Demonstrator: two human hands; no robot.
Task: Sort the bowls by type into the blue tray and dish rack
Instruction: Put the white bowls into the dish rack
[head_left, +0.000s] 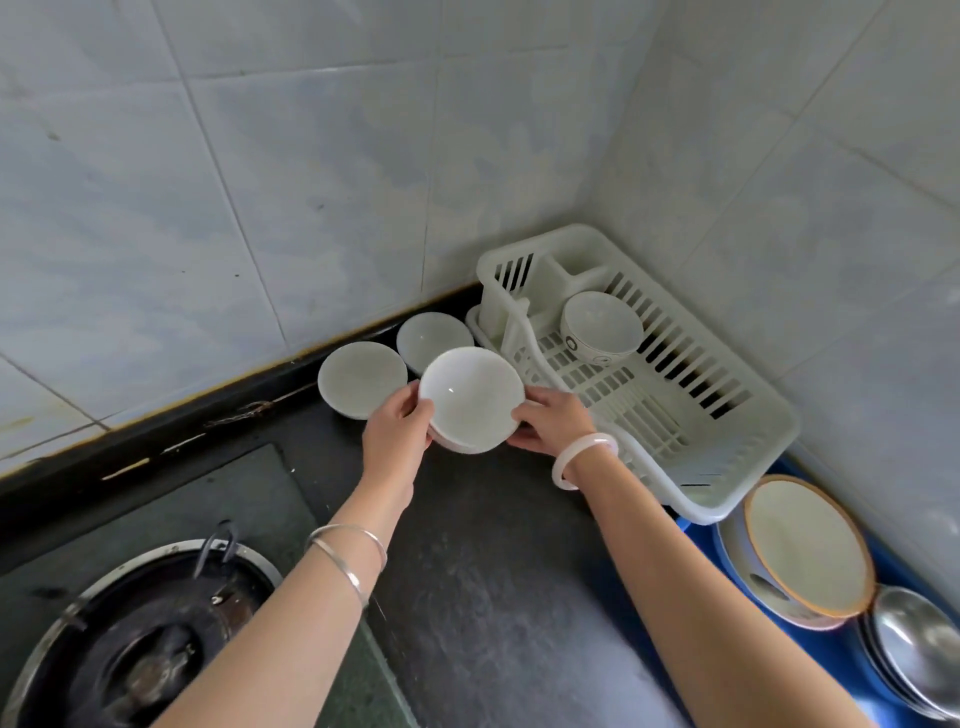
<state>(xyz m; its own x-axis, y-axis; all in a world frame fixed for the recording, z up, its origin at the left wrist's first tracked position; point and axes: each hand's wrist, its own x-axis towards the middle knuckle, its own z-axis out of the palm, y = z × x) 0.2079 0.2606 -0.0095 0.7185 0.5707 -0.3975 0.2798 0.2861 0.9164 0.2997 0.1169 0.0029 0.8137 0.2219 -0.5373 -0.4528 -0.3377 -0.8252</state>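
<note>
A plain white bowl (470, 397) is held just above the dark counter, tilted toward me. My left hand (397, 428) grips its left rim and my right hand (550, 418) grips its right rim. Two more plain white bowls (361, 376) (431, 338) stand on the counter behind it, near the wall. The white plastic dish rack (727, 452) sits in the corner to the right, with one patterned white bowl (600, 327) inside. At the lower right, the blue tray (893, 566) carries a large orange-rimmed bowl (808, 545) and stacked steel bowls (919, 649).
A gas stove burner (150, 639) on a glass hob fills the lower left. Tiled walls close in the counter at the back and right. The dark counter (493, 571) stretches between my forearms.
</note>
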